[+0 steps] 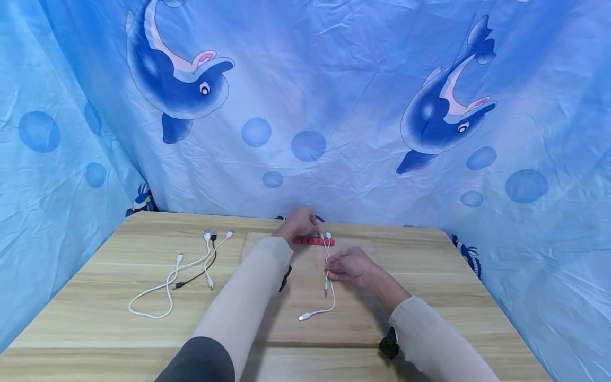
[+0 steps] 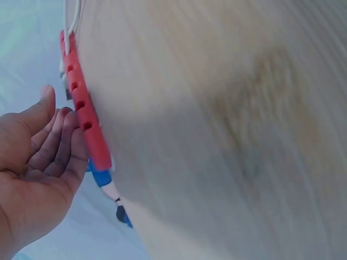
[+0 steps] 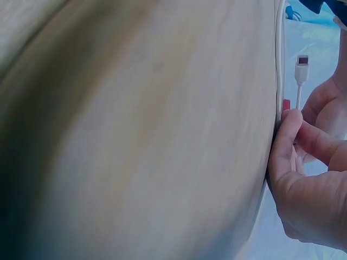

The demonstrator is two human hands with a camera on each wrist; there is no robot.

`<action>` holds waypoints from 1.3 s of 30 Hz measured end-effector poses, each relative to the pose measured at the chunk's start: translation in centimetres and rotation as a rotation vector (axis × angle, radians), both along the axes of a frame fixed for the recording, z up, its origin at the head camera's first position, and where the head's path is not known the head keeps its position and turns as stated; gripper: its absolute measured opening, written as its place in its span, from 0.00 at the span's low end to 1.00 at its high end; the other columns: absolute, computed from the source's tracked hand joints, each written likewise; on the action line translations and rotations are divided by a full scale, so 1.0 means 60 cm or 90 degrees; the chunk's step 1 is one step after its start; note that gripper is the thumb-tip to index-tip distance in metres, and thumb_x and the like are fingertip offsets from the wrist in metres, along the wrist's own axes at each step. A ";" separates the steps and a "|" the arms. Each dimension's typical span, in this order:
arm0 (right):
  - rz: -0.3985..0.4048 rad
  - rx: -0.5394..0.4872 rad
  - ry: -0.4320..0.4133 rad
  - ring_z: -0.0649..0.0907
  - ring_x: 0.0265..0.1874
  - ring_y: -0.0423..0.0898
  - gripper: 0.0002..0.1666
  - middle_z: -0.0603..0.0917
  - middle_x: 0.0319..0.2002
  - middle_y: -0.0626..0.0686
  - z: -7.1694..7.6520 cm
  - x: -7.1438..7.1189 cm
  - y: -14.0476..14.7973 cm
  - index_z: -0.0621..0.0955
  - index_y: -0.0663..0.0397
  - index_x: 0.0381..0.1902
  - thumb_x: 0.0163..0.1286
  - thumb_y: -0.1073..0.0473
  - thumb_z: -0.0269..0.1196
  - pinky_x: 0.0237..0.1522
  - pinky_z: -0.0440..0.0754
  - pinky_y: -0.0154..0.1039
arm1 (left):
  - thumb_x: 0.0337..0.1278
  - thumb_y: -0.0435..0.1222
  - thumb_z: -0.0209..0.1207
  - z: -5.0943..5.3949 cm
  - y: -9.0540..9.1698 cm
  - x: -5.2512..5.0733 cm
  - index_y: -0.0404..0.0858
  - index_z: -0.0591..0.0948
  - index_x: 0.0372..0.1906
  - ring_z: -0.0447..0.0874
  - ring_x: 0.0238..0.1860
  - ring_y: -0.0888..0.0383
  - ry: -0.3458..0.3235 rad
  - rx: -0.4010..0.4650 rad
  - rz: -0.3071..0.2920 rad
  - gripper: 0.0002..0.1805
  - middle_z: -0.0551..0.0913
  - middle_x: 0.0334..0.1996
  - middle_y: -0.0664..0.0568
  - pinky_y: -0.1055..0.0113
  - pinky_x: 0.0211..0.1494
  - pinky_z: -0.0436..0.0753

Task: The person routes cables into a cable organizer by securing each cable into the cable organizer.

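A red notched strip (image 1: pixel 313 241) lies near the back of a wooden board, two white cables (image 1: pixel 332 297) running through its right-end notches. Just behind it is my left hand (image 1: pixel 302 222); in the left wrist view that hand (image 2: pixel 40 162) has its thumb apart and fingers loosely bent beside the red strip (image 2: pixel 87 108), gripping nothing visible. My right hand (image 1: pixel 352 264) pinches a white cable in front of the strip. In the right wrist view the thumb and index finger of this hand (image 3: pixel 309 179) meet on the cable, below its white plug (image 3: pixel 302 70).
On the left of the table (image 1: pixel 95 313) lie several cables: a looped white one (image 1: pixel 151 317), a black one (image 1: pixel 195 277) and a short white one (image 1: pixel 207 276). The wooden board (image 1: pixel 343 329) sits under the hands. A blue dolphin-print curtain (image 1: pixel 305 106) hangs behind and at both sides.
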State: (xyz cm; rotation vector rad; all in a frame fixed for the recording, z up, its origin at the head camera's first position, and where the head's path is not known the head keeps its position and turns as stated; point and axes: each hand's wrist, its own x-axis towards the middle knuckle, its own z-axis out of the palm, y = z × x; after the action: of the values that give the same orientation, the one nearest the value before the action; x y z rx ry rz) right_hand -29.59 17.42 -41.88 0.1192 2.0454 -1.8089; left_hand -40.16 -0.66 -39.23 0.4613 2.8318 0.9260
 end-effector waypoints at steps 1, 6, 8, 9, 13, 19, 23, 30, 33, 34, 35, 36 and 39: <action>-0.001 -0.003 -0.002 0.85 0.29 0.43 0.08 0.87 0.32 0.58 -0.001 0.000 0.000 0.82 0.77 0.44 0.69 0.77 0.61 0.36 0.87 0.34 | 0.62 0.37 0.70 0.003 -0.004 0.002 0.35 0.88 0.29 0.76 0.33 0.56 -0.003 0.007 0.002 0.10 0.84 0.31 0.51 0.67 0.36 0.76; -0.008 -0.013 -0.002 0.86 0.31 0.43 0.11 0.87 0.33 0.58 -0.006 -0.002 0.001 0.80 0.78 0.49 0.70 0.76 0.60 0.37 0.87 0.35 | 0.62 0.35 0.69 0.021 -0.025 0.009 0.34 0.90 0.39 0.83 0.40 0.53 -0.007 0.033 -0.007 0.07 0.89 0.39 0.47 0.63 0.43 0.83; -0.010 -0.018 0.003 0.87 0.31 0.44 0.13 0.87 0.33 0.59 -0.006 -0.001 0.003 0.79 0.79 0.51 0.70 0.77 0.60 0.38 0.87 0.36 | 0.62 0.35 0.70 0.027 -0.034 0.008 0.35 0.90 0.41 0.84 0.41 0.53 0.004 0.030 -0.012 0.07 0.89 0.39 0.47 0.63 0.46 0.84; -0.008 -0.022 0.006 0.87 0.31 0.44 0.13 0.87 0.33 0.59 -0.007 -0.001 0.004 0.79 0.80 0.52 0.70 0.78 0.59 0.38 0.87 0.36 | 0.62 0.35 0.70 0.030 -0.038 0.008 0.35 0.90 0.41 0.84 0.41 0.52 0.010 0.028 -0.016 0.08 0.89 0.39 0.46 0.62 0.46 0.84; -0.003 -0.035 0.008 0.87 0.31 0.45 0.15 0.87 0.33 0.60 -0.005 0.002 0.005 0.77 0.81 0.53 0.71 0.78 0.58 0.38 0.88 0.37 | 0.61 0.35 0.70 0.038 -0.061 0.007 0.35 0.90 0.40 0.84 0.41 0.52 0.043 0.021 -0.036 0.07 0.89 0.37 0.47 0.62 0.46 0.84; -0.019 -0.035 -0.008 0.87 0.31 0.46 0.14 0.87 0.36 0.61 -0.004 0.002 0.004 0.79 0.78 0.53 0.71 0.76 0.60 0.41 0.88 0.39 | 0.61 0.35 0.70 0.051 -0.103 0.020 0.32 0.89 0.40 0.86 0.42 0.50 0.069 0.026 -0.063 0.09 0.89 0.38 0.45 0.59 0.49 0.85; -0.026 -0.041 -0.010 0.87 0.31 0.46 0.15 0.88 0.36 0.61 -0.007 0.002 0.005 0.79 0.77 0.53 0.71 0.75 0.62 0.41 0.88 0.39 | 0.61 0.35 0.70 0.056 -0.135 0.030 0.32 0.88 0.42 0.87 0.46 0.47 0.064 0.039 -0.068 0.10 0.89 0.40 0.43 0.56 0.53 0.85; -0.025 -0.061 -0.004 0.87 0.30 0.46 0.16 0.88 0.35 0.60 -0.009 0.001 0.007 0.78 0.78 0.54 0.70 0.75 0.62 0.40 0.88 0.39 | 0.62 0.35 0.70 0.048 -0.191 0.041 0.33 0.87 0.41 0.86 0.44 0.49 0.058 0.023 -0.053 0.08 0.89 0.38 0.45 0.56 0.52 0.85; -0.030 -0.063 -0.004 0.88 0.30 0.46 0.15 0.88 0.35 0.60 -0.011 0.001 0.007 0.79 0.77 0.53 0.70 0.75 0.62 0.41 0.88 0.39 | 0.63 0.34 0.69 0.045 -0.215 0.048 0.32 0.87 0.41 0.87 0.44 0.49 0.064 0.016 -0.053 0.09 0.89 0.38 0.45 0.55 0.52 0.85; -0.032 -0.062 -0.003 0.88 0.30 0.46 0.15 0.89 0.35 0.60 -0.011 0.001 0.006 0.79 0.77 0.53 0.70 0.75 0.62 0.41 0.88 0.40 | 0.63 0.35 0.69 0.044 -0.223 0.050 0.31 0.87 0.41 0.87 0.44 0.49 0.068 0.015 -0.054 0.09 0.89 0.38 0.45 0.55 0.52 0.85; -0.035 -0.061 -0.003 0.88 0.30 0.46 0.14 0.89 0.35 0.60 -0.011 0.002 0.006 0.80 0.77 0.53 0.70 0.75 0.62 0.41 0.88 0.40 | 0.63 0.34 0.69 0.043 -0.232 0.052 0.30 0.87 0.41 0.87 0.43 0.48 0.076 0.014 -0.060 0.09 0.89 0.37 0.44 0.55 0.52 0.85; -0.036 -0.059 -0.001 0.88 0.30 0.46 0.14 0.89 0.35 0.60 -0.012 0.002 0.006 0.80 0.77 0.53 0.70 0.75 0.62 0.41 0.88 0.40 | 0.63 0.33 0.69 0.041 -0.240 0.054 0.29 0.87 0.41 0.87 0.43 0.48 0.079 0.017 -0.063 0.09 0.89 0.37 0.44 0.54 0.51 0.85; -0.037 -0.055 0.002 0.88 0.31 0.46 0.14 0.89 0.36 0.60 -0.013 0.003 0.006 0.80 0.77 0.53 0.71 0.75 0.62 0.41 0.88 0.40 | 0.62 0.32 0.68 0.036 -0.265 0.059 0.28 0.86 0.40 0.87 0.41 0.48 0.097 0.021 -0.065 0.09 0.88 0.35 0.44 0.54 0.50 0.85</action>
State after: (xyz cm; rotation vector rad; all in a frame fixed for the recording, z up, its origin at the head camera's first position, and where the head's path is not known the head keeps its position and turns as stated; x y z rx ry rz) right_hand -29.41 17.78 -42.63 0.1528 1.9824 -1.9300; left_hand -36.61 -16.55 -37.09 0.7028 2.8983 0.9566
